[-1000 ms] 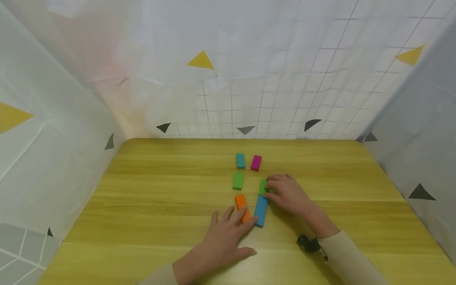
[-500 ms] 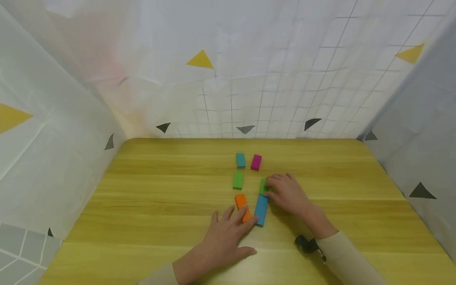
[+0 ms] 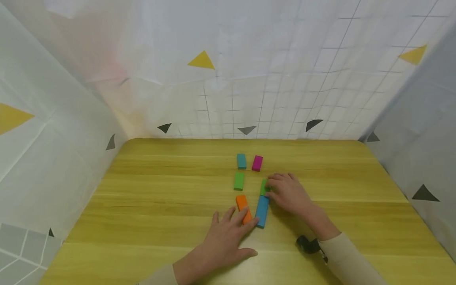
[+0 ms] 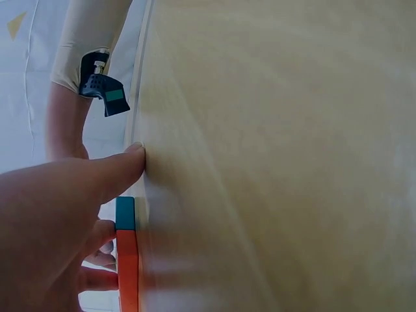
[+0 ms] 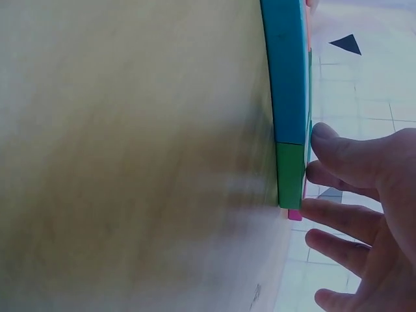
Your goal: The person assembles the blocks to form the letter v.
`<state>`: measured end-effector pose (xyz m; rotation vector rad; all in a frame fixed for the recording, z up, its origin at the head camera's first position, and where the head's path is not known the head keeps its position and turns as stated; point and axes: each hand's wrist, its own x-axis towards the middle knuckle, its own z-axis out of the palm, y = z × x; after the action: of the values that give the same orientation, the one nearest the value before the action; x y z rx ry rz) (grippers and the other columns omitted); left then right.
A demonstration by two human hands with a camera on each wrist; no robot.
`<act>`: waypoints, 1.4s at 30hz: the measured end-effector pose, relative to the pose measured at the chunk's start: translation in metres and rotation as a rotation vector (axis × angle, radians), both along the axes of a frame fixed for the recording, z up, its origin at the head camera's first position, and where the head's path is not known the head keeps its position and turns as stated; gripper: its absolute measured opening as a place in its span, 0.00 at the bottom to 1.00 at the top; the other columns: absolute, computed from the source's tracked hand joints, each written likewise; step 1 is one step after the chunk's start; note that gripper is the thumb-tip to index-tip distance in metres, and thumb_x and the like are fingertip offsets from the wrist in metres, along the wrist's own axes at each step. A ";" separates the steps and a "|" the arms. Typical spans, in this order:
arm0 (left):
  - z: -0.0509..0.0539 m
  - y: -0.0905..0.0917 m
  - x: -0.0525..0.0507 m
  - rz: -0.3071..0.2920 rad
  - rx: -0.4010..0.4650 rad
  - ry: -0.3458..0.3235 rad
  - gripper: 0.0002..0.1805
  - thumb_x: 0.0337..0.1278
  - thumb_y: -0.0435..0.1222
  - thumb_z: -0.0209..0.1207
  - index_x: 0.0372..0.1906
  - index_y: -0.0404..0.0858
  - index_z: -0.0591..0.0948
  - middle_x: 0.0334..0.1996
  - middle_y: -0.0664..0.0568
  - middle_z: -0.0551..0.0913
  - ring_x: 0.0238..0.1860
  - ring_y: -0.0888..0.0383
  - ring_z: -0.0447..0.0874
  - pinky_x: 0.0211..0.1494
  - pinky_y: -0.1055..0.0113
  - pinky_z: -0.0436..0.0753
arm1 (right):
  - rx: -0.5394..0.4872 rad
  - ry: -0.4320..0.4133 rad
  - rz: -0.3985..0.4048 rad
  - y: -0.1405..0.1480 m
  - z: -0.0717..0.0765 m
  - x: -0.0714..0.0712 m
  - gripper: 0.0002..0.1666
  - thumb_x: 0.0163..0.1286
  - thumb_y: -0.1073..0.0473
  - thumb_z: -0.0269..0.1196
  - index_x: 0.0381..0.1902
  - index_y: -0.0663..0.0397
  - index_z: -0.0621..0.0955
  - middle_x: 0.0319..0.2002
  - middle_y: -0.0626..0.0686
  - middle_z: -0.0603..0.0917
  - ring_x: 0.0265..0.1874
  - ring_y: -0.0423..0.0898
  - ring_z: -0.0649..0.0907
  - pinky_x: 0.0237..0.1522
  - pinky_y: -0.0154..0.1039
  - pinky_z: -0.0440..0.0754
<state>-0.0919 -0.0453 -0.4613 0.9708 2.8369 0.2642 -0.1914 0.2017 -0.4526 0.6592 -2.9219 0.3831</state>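
My left hand (image 3: 226, 239) lies low with spread fingers, some of them resting on the orange block (image 3: 242, 202). Its index fingertip touches the near end of the blue block (image 3: 262, 211). The green block (image 3: 263, 187) lies end to end with the blue one, at its far end. My right hand (image 3: 289, 194) holds this green block from the right, thumb close to the seam and other fingers toward the far end. In the right wrist view, the thumb and fingers stand around the green block (image 5: 290, 175); their exact contact is partly hidden.
A second green block (image 3: 238, 181) lies beyond the orange one. Farther back are a teal block (image 3: 241, 161) and a magenta block (image 3: 257, 163). The wooden table (image 3: 160, 186) meets white sheeting at its back edge. A black wrist device (image 3: 308, 244) sits below the right sleeve.
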 end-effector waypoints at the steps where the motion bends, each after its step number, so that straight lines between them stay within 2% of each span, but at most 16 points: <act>1: 0.000 0.000 0.000 0.000 -0.002 0.000 0.43 0.57 0.71 0.50 0.77 0.67 0.55 0.79 0.53 0.55 0.76 0.37 0.57 0.64 0.25 0.62 | -0.004 -0.004 0.001 0.000 0.000 0.000 0.14 0.63 0.48 0.70 0.44 0.46 0.86 0.57 0.54 0.84 0.61 0.58 0.78 0.68 0.69 0.62; 10: 0.000 0.000 0.001 0.002 -0.002 0.015 0.43 0.58 0.72 0.48 0.77 0.68 0.54 0.79 0.53 0.55 0.76 0.38 0.57 0.65 0.25 0.63 | -0.006 -0.032 0.015 0.003 0.003 -0.005 0.12 0.66 0.49 0.67 0.43 0.45 0.86 0.60 0.56 0.83 0.63 0.59 0.77 0.68 0.69 0.62; 15: -0.002 -0.001 0.001 0.002 0.014 0.023 0.43 0.57 0.72 0.49 0.77 0.68 0.55 0.79 0.53 0.56 0.76 0.37 0.58 0.64 0.25 0.63 | -0.030 -0.035 0.022 0.003 0.005 -0.009 0.12 0.67 0.51 0.66 0.44 0.48 0.87 0.60 0.57 0.83 0.62 0.59 0.77 0.68 0.66 0.64; 26: 0.000 -0.002 0.001 0.001 0.008 0.025 0.43 0.57 0.71 0.49 0.77 0.67 0.55 0.79 0.53 0.56 0.76 0.37 0.59 0.64 0.25 0.64 | -0.041 -0.015 0.032 0.000 0.006 -0.019 0.24 0.66 0.52 0.67 0.58 0.54 0.82 0.61 0.58 0.82 0.62 0.60 0.77 0.67 0.64 0.66; 31: -0.002 -0.001 0.001 0.002 0.011 0.021 0.43 0.57 0.71 0.49 0.77 0.67 0.55 0.79 0.54 0.56 0.76 0.38 0.58 0.65 0.25 0.63 | -0.046 -0.003 0.032 -0.002 0.002 -0.028 0.25 0.65 0.52 0.67 0.59 0.54 0.81 0.63 0.59 0.80 0.64 0.61 0.76 0.68 0.66 0.66; 42: -0.004 -0.001 0.001 -0.001 0.009 0.033 0.43 0.57 0.72 0.49 0.77 0.68 0.54 0.79 0.54 0.55 0.76 0.38 0.58 0.64 0.25 0.63 | -0.092 -0.018 0.000 -0.009 -0.002 -0.045 0.28 0.65 0.50 0.67 0.61 0.55 0.79 0.66 0.62 0.76 0.65 0.63 0.75 0.68 0.62 0.68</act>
<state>-0.0912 -0.0467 -0.4651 0.9874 2.8667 0.2637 -0.2365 0.1928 -0.4541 0.6464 -2.9008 0.5229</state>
